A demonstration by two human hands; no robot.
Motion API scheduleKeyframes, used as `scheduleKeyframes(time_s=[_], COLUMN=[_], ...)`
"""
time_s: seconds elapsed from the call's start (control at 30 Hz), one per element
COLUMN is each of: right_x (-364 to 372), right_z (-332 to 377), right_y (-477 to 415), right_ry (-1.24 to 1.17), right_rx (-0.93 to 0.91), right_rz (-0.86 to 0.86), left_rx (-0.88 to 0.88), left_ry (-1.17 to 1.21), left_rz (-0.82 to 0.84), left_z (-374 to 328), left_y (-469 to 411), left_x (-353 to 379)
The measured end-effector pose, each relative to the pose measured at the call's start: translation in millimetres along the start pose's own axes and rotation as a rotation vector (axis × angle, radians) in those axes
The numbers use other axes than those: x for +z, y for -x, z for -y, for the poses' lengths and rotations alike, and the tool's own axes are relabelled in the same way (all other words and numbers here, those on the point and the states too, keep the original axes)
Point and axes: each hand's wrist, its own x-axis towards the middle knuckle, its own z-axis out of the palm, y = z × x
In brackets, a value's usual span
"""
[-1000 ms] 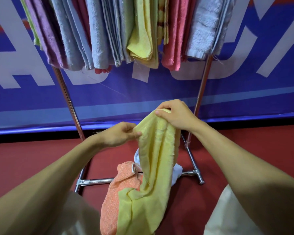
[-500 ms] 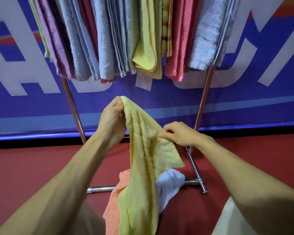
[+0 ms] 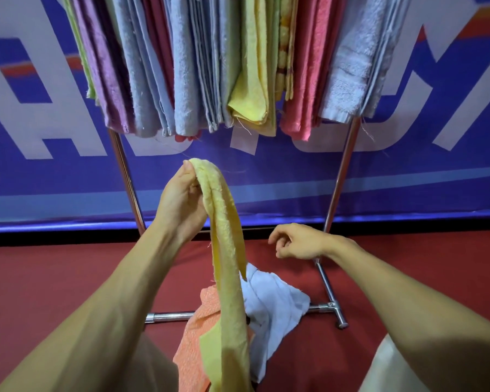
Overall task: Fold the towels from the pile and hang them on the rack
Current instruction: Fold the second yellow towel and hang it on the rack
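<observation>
My left hand [image 3: 181, 199] pinches the top end of a yellow towel [image 3: 227, 250], which hangs down in a long narrow strip toward my lap. My right hand [image 3: 300, 241] hovers to the right of the strip, fingers loosely curled, holding nothing. Below lie an orange towel [image 3: 201, 335] and a white towel [image 3: 272, 304], draped over the rack's lower bar. The metal rack [image 3: 341, 171] stands in front of me, with several folded towels [image 3: 224, 66] hanging along its top.
A blue banner with white letters [image 3: 40, 137] covers the wall behind the rack. The floor is red [image 3: 54, 278]. The rack's foot ends in a metal T-joint [image 3: 333, 308] at the lower right. A pale cloth shows at the bottom right corner.
My left hand lifted the yellow towel's end higher. My right hand let go of the towel and dropped away to the right, so the towel now hangs as one narrow strip.
</observation>
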Motion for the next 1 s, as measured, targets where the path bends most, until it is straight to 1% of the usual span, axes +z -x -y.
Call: scheduleKeyframes(time_s=[0.1, 0.2, 0.27, 0.33, 0.4, 0.47, 0.53, 0.63, 0.7, 0.87, 0.93, 1.0], right_x=[1.1, -0.1, 1.6, 5.5, 8.4, 8.9, 9.0, 6.3, 3.2, -2.9, -4.2, -3.3], right_z=[8.7, 22.1, 30.3, 33.5, 35.5, 33.9, 29.9, 24.2, 17.1, -4.2, -8.6, -12.3], right_y=[-1.8, -4.8, -8.3, -10.6, -7.4, -4.6, -2.1, 0.4, 2.7, 10.6, 11.7, 7.1], right_ry=[-0.064, -0.178, -0.228, -0.179, -0.067, 0.076, 0.126, 0.102, 0.044, -0.037, -0.038, -0.042], right_rx=[0.006, -0.07, -0.123, -0.159, -0.164, -0.151, -0.13, -0.114, -0.081, 0.041, 0.059, 0.074], right_rz=[-0.01, -0.073, -0.115, -0.109, -0.081, -0.05, -0.022, -0.003, -0.009, 0.007, 0.033, 0.034], left_rx=[-0.073, -0.124, -0.138, -0.142, -0.135, -0.125, -0.122, -0.089, -0.041, 0.045, 0.071, 0.061], left_ry=[-0.159, -0.397, -0.502, -0.552, -0.561, -0.524, -0.467, -0.443, -0.396, -0.015, 0.059, 0.057], left_rz=[0.001, 0.025, 0.077, 0.109, 0.106, 0.088, 0.078, 0.039, -0.031, -0.222, -0.268, -0.276], left_z=[1.2, 5.4, 7.7, 8.4, 7.5, 4.5, 1.8, 1.7, 2.5, -5.7, -8.1, -8.6], left_y=[0.9, 3.1, 6.2, 8.3, 8.1, 7.6, 7.1, 4.9, 0.8, -6.8, -6.5, -8.1], left_x=[2.8, 7.2, 11.6, 15.4, 14.6, 12.6, 10.1, 7.3, 3.4, -10.3, -10.7, -13.2])
